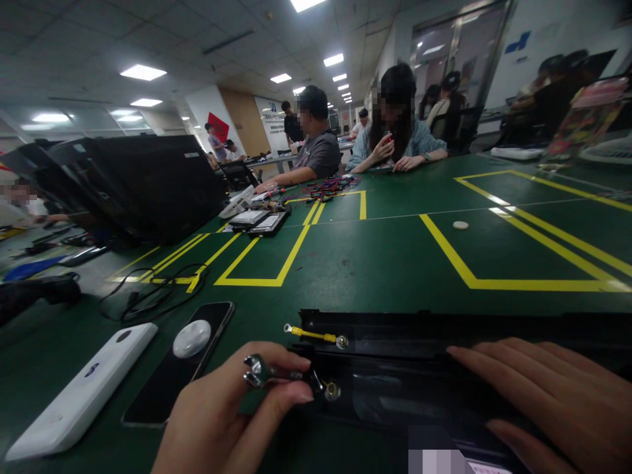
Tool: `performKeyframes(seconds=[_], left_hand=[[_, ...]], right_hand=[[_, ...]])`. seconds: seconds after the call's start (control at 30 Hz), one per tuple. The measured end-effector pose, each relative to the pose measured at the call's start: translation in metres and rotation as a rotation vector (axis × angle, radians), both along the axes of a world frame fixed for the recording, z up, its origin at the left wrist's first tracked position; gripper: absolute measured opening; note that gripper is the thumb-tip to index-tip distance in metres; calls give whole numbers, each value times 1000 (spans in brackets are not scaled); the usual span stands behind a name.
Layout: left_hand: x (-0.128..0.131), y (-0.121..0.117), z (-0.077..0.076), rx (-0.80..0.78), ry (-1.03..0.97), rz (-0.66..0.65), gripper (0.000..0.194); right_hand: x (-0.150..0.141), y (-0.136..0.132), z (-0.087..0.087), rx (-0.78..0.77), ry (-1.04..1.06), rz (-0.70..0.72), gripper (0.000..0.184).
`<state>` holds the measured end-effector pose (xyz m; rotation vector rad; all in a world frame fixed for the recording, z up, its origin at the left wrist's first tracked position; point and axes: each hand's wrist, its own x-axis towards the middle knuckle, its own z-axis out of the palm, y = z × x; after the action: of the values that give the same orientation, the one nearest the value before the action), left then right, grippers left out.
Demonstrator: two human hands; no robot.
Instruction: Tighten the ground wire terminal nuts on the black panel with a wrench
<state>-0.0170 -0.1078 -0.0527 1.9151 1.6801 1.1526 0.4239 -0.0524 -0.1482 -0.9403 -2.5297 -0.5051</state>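
Between the thumb and fingertip of my left hand point(237, 401) is pinched a small silver wrench point(254, 372), its forked end pointing left. The pinch is at the left end of the nearer black panel point(385, 388), beside a brass-coloured nut point(332, 390). My right hand point(548, 395) lies with fingers stretched out over the right part of that panel. Just behind runs a second black panel point(395, 329), where a short yellow wire point(313, 334) with a ring terminal is fastened at a screw.
Left of my hands lie a black phone point(217, 336) with a white round disc on it, a white power bank point(83, 395) and a black cable point(148, 296). Hard drives point(266, 224), tangled wires point(328, 187) and large black cases point(143, 184) stand farther off. Two people sit opposite.
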Motion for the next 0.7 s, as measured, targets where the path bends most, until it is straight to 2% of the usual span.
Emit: performKeyframes(seconds=[0.1,0.23,0.5,0.7], left_hand=[[-2,0,-8,23,87,-46,16],[-4,4,-13,25,93,-97,18],[-6,8,-13,29,64,-144,23],[-6,8,-11,-25,47,-141,15]], right_hand=[[-3,0,1,-88,171,-14,72],[-13,3,5,-158,376,-33,74],[-23,10,8,-172,395,-21,72],[-26,7,9,-174,394,-17,72]])
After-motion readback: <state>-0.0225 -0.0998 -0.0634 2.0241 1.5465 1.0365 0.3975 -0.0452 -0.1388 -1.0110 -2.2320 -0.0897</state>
